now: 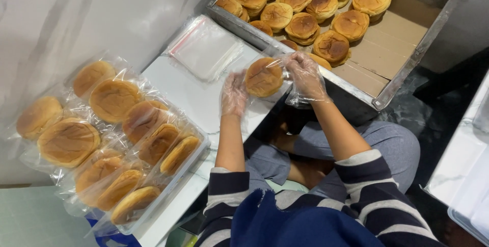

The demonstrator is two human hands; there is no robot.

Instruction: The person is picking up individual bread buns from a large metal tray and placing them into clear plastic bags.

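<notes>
Bun (263,76) half-bagged, held between both gloved hands over the counter (196,99).

Left hand (234,94): fingers narrow, pinching the clear bag (294,96) at the bun's left edge. Right hand (307,76): fingers curled on the bag mouth and the bun's right edge. Bun held clear of the counter, just in front of the metal tray (407,68) of loose buns (305,7). Stack of empty bags (206,48) near, on the left. Bagged buns (114,135) piled in a clear bin, well apart, far left. Judged: bun light, soft, easily dented; crust likely to mark under pressure. Film thin, slippery against gloves. Best held by the rim at opposite sides, light grip; bag taken at the mouth edges.
</notes>
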